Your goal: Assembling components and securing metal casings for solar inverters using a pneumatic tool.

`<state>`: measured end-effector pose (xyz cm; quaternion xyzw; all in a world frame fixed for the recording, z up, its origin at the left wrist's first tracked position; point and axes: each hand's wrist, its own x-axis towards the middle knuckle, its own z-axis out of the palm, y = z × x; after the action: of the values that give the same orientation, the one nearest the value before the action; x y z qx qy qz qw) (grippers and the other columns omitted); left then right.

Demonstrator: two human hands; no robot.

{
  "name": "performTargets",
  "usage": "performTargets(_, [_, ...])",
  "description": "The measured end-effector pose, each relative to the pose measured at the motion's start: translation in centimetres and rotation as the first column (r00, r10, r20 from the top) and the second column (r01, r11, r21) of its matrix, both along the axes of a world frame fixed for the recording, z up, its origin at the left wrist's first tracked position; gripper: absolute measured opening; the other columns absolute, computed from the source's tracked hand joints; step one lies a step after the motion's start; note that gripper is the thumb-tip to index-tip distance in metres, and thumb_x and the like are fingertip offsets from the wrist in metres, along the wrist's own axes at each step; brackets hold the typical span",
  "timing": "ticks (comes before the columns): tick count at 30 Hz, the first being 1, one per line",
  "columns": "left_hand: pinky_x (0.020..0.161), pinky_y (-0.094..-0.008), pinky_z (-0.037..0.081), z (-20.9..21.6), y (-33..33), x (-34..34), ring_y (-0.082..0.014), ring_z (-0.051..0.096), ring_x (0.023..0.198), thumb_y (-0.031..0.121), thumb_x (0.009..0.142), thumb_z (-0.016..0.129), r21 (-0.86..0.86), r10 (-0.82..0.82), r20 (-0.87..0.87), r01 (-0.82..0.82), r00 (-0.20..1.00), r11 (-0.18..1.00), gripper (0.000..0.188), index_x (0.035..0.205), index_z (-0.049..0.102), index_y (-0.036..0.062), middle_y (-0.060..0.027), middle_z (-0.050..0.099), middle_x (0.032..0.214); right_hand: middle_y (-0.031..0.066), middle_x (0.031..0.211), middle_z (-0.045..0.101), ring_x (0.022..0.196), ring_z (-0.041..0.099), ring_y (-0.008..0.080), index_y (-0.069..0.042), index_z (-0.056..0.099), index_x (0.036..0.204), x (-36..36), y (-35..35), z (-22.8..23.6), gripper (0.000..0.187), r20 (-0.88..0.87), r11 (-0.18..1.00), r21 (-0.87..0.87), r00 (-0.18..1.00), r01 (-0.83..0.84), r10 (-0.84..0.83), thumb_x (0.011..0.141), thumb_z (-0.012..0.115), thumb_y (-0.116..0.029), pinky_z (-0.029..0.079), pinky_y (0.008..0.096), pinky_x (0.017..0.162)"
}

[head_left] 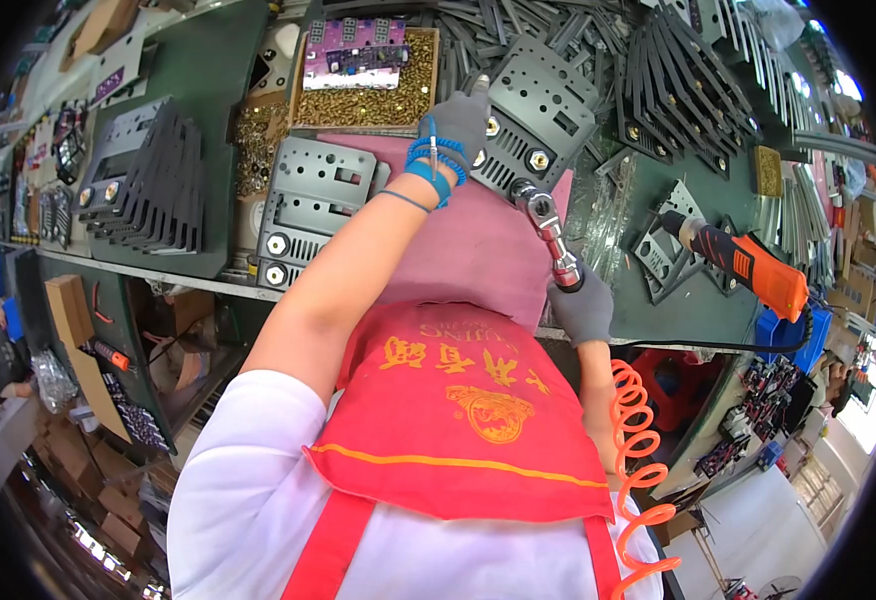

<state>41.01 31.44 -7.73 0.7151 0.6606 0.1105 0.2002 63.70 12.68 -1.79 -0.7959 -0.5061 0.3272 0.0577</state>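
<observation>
A dark grey metal plate [543, 95] with slots, holes and brass-coloured nuts lies tilted on the pink mat [438, 250]. My left hand [458, 120], in a grey glove with a blue coiled band at the wrist, grips the plate's left edge. My right hand [583, 303], also gloved, is closed round the handle of a shiny ratchet wrench [550, 232]. The wrench head sits at the plate's lower edge, over a corner fitting that it hides. Left of the mat lies a similar plate [318, 172] with hex nuts along its lower left side.
A box of small brass parts [363, 105] holds purple circuit boards [355, 45]. Stacked plates stand at the left [148, 185] and far right [678, 85]. An orange-black power tool [748, 262] lies by small brackets [666, 245]. An orange coiled hose [638, 440] hangs beside my right forearm.
</observation>
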Motion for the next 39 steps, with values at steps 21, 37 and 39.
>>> performTargets(21, [0.061, -0.0517, 0.050, -0.8, -3.0, 0.3, -0.0419, 0.063, 0.072, 0.030, 0.098, 0.041, 0.020, 0.228, 0.266, -0.242, 0.937, 0.970, 0.027, 0.098, 0.052, 0.0053, -0.0212, 0.065, 0.075, 0.0168, 0.084, 0.068, 0.082, 0.065, 0.0350, -0.006, 0.066, 0.096, 0.5, 1.1, -2.1, 0.036, -0.011, 0.991, -0.121, 0.998, 0.065, -0.067, 0.070, 0.070, -0.030, 0.050, 0.0401, 0.074])
performTargets(37, [0.068, -0.0518, 0.048, -1.1, -2.6, -1.2, -0.0436, 0.061, 0.079, 0.031, 0.096, 0.045, 0.050, 0.183, 0.426, -0.225, 0.886, 0.973, 0.032, 0.095, 0.060, 0.0032, -0.0241, 0.063, 0.078, 0.0188, 0.083, 0.067, 0.082, 0.064, 0.0384, -0.007, 0.065, 0.096, -2.7, 3.8, 1.4, 0.037, -0.031, 0.978, -0.020, 0.978, -0.208, 0.207, 0.070, 0.068, -0.033, 0.050, 0.0434, 0.073])
performTargets(39, [0.068, -0.0511, 0.048, -0.8, -2.9, -1.2, -0.0439, 0.061, 0.079, 0.032, 0.096, 0.046, 0.009, 0.198, 0.498, -0.234, 0.844, 0.972, 0.033, 0.097, 0.061, 0.0029, -0.0241, 0.064, 0.081, 0.0180, 0.082, 0.067, 0.080, 0.065, 0.0366, -0.006, 0.066, 0.097, -3.7, 4.7, 0.6, 0.038, 0.003, 0.967, -0.035, 0.968, -0.251, 0.251, 0.070, 0.069, -0.032, 0.050, 0.0420, 0.072])
